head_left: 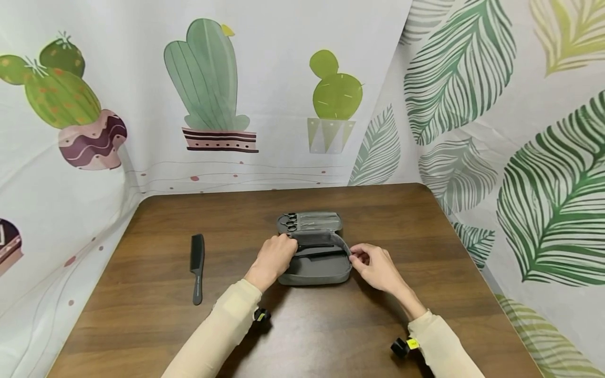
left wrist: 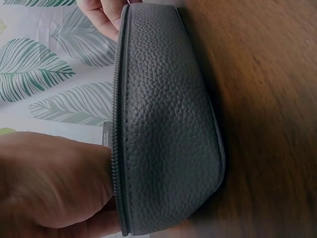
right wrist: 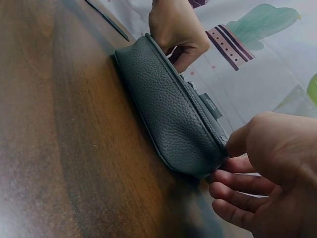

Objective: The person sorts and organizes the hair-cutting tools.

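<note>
A grey zippered case (head_left: 314,278) of pebbled leather-like material lies unfolded on the table, its deeper half nearest me. My left hand (head_left: 274,257) dips over the left rim, fingers curled down and partly hidden by the case wall in the left wrist view. From its fingertips a slim black tool (head_left: 317,245) extends to the right inside the case; its kind is unclear. At the right end, my right hand (head_left: 375,265) pinches the zippered rim (right wrist: 218,141) between thumb and index finger, the other fingers loosely bent outside.
Scissors (head_left: 291,221) sit in the case's far flap (head_left: 319,220), beside a translucent pocket. Left of the case, a dark handled comb (head_left: 197,270) lies on the brown wooden table (head_left: 142,294). A printed cloth (head_left: 279,89) hangs behind the table.
</note>
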The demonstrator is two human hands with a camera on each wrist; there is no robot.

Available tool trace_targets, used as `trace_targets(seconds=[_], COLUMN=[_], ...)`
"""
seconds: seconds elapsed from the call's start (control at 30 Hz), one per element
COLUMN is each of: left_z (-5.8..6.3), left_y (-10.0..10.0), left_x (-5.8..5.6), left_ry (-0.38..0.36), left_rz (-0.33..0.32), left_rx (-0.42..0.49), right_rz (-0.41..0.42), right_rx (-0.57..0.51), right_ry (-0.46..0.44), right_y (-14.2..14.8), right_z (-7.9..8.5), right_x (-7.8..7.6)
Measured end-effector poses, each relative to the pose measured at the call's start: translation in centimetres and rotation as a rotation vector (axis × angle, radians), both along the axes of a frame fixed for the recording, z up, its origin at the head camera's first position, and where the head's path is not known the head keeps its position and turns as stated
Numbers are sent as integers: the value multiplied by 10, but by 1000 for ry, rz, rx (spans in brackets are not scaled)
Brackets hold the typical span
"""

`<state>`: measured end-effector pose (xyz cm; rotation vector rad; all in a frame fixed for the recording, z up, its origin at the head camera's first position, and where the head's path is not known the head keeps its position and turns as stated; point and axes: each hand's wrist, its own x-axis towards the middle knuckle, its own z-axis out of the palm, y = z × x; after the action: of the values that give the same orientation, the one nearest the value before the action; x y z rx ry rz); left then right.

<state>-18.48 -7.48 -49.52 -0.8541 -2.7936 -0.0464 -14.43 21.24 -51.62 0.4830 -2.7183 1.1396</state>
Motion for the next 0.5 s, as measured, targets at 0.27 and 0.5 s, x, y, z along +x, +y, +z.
trace_targets(seconds=[0.27,0.5], left_z=[2,0], left_y=[-2,-2], left_x=[3,3], left_ry=[-64,-30], left_rz=[19,31], left_rx=[-17,-9], right_rz=[5,7], right_rx=[-8,-11], right_ry=[-3,-8], right_y=[0,0], right_z=[2,2], right_x=[0,-1])
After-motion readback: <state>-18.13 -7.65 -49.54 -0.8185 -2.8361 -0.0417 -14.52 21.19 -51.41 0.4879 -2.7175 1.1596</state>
